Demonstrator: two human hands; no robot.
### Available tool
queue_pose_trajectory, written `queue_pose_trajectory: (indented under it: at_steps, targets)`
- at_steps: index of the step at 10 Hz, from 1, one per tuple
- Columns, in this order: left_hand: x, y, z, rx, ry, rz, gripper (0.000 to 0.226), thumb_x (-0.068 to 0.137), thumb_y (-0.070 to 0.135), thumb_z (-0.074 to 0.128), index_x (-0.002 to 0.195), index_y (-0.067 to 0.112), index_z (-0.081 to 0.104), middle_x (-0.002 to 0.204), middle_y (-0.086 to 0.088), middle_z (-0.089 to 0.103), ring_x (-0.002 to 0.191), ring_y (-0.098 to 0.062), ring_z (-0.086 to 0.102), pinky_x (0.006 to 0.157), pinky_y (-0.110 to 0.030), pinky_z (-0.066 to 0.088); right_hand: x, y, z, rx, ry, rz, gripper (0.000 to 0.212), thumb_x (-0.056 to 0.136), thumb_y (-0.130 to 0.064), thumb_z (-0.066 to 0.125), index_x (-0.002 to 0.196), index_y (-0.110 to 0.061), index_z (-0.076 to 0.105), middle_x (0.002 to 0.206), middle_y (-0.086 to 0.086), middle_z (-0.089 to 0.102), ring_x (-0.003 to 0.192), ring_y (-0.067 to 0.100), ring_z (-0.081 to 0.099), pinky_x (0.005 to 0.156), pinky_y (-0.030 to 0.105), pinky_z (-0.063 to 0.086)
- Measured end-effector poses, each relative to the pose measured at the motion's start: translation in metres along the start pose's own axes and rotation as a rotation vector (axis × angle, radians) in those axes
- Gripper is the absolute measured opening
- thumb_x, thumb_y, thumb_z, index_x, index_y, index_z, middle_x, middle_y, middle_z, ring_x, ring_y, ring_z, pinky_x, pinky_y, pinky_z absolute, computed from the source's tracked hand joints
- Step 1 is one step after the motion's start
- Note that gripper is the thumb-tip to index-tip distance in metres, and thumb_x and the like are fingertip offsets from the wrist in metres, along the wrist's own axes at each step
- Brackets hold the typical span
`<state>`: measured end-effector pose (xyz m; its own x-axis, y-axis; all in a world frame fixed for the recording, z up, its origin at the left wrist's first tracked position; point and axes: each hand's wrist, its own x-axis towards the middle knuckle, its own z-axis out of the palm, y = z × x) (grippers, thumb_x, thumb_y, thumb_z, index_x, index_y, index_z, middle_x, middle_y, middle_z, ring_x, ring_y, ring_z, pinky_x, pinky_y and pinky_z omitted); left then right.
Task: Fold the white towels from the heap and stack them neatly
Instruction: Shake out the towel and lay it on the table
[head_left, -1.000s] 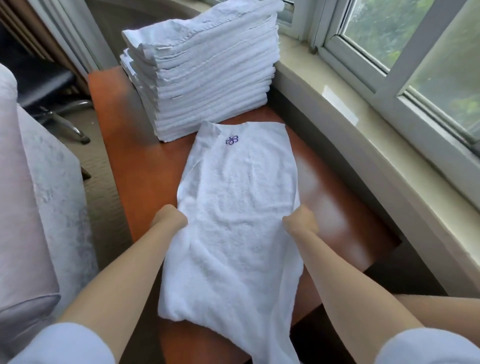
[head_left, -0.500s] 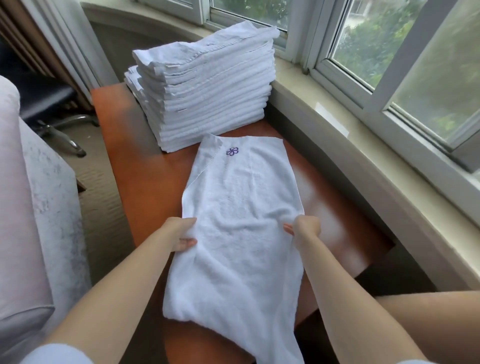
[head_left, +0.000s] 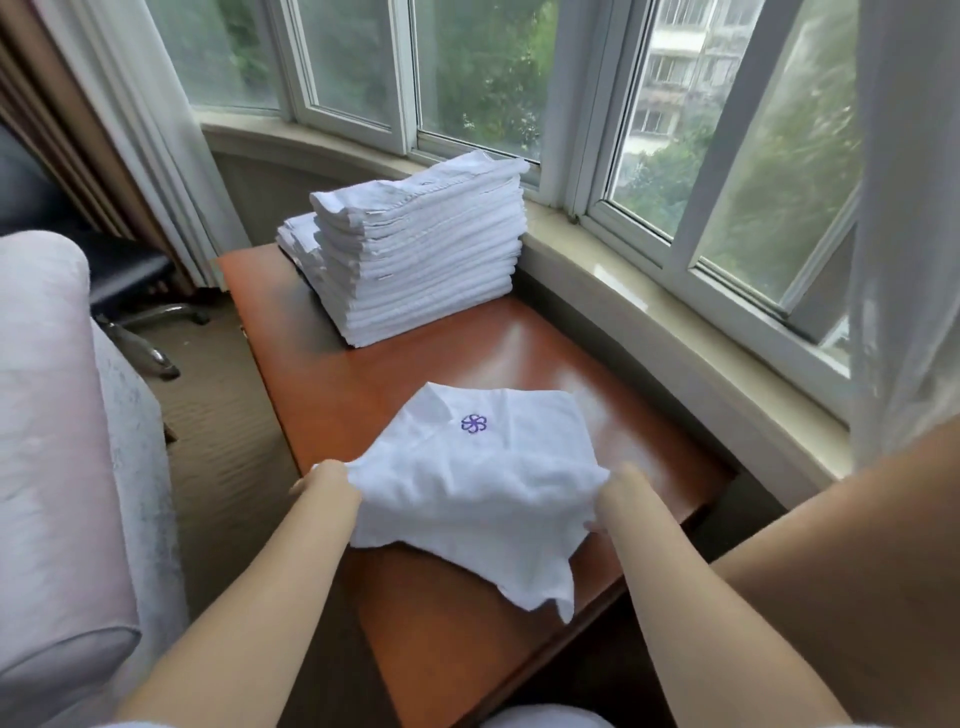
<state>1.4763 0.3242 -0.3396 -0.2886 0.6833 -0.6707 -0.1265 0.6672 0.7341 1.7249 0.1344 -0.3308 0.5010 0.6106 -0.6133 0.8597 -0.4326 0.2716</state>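
Both hands, left (head_left: 324, 480) and right (head_left: 621, 488), apparently clenched on towel (head_left: 467, 499) side edges, long axis crosswise; stack (head_left: 421, 265) straight ahead on counter (head_left: 519, 358).

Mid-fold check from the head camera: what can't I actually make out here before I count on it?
- Fingers of the left hand and right hand: covered by the towel, so the grip itself is unseen.
- How many layers the towel has: the underside is hidden.
- Lower second stack behind the folded stack: mostly blocked, so its height is unclear.
- Near end of the table: cut off by the bottom edge.
- The heap: not in view.
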Motion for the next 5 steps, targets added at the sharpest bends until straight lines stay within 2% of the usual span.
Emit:
queue_pose_trajectory:
  at_steps: [1, 2, 3, 4, 5]
  targets:
    - [-0.042, -0.029, -0.002, 0.799, -0.162, 0.132, 0.044, 0.101, 0.023, 0.047, 0.142, 0.009, 0.042, 0.146, -0.008, 0.043, 0.13, -0.019, 0.046, 0.102, -0.024, 0.039, -0.007, -0.028, 0.013, 0.218, -0.157, 0.081, 0.056, 0.097, -0.054, 0.037, 0.14, -0.018, 0.046, 0.137, 0.006, 0.049, 0.125, 0.026, 0.045, 0.106, 0.031, 0.033]
    - [-0.053, -0.024, 0.015, 0.605, -0.308, 0.069, 0.042, 0.103, 0.01, 0.044, 0.143, -0.003, 0.037, 0.133, -0.012, 0.045, 0.083, 0.0, 0.064, 0.056, -0.004, 0.04, 0.004, -0.043, 0.008, 0.512, -0.041, 0.177, 0.059, 0.1, -0.055, 0.029, 0.143, -0.017, 0.041, 0.145, 0.006, 0.044, 0.131, 0.026, 0.042, 0.112, 0.035, 0.03]
    - [-0.048, -0.008, 0.041, 0.571, -0.426, 0.066, 0.019, 0.097, 0.008, 0.055, 0.116, 0.009, 0.057, 0.132, -0.015, 0.049, 0.118, -0.02, 0.055, 0.077, -0.016, 0.04, 0.018, -0.041, -0.029, 0.921, 0.063, 0.189, 0.046, 0.097, -0.055, 0.035, 0.113, -0.016, 0.054, 0.139, 0.008, 0.049, 0.122, 0.01, 0.053, 0.106, 0.027, 0.035]
    - [-0.066, 0.046, 0.085, -0.162, -0.587, -0.28, 0.022, 0.1, 0.005, 0.042, 0.079, 0.01, 0.047, 0.1, -0.013, 0.056, 0.09, -0.024, 0.057, 0.081, -0.023, 0.045, 0.049, -0.024, -0.099, 2.198, -0.066, 0.143, 0.022, 0.101, -0.023, 0.034, 0.08, -0.021, 0.039, 0.102, 0.001, 0.053, 0.063, 0.004, 0.062, 0.068, 0.022, 0.054]
    - [-0.071, 0.103, 0.116, -0.422, -0.713, -0.074, 0.033, 0.094, -0.008, 0.016, 0.091, 0.003, 0.048, 0.087, -0.011, 0.049, 0.076, -0.02, 0.051, 0.051, -0.02, 0.053, 0.063, 0.003, -0.167, 2.431, 0.139, -0.085, 0.012, 0.097, -0.012, 0.041, 0.086, -0.014, 0.047, 0.091, 0.004, 0.048, 0.072, 0.015, 0.05, 0.07, 0.031, 0.046]
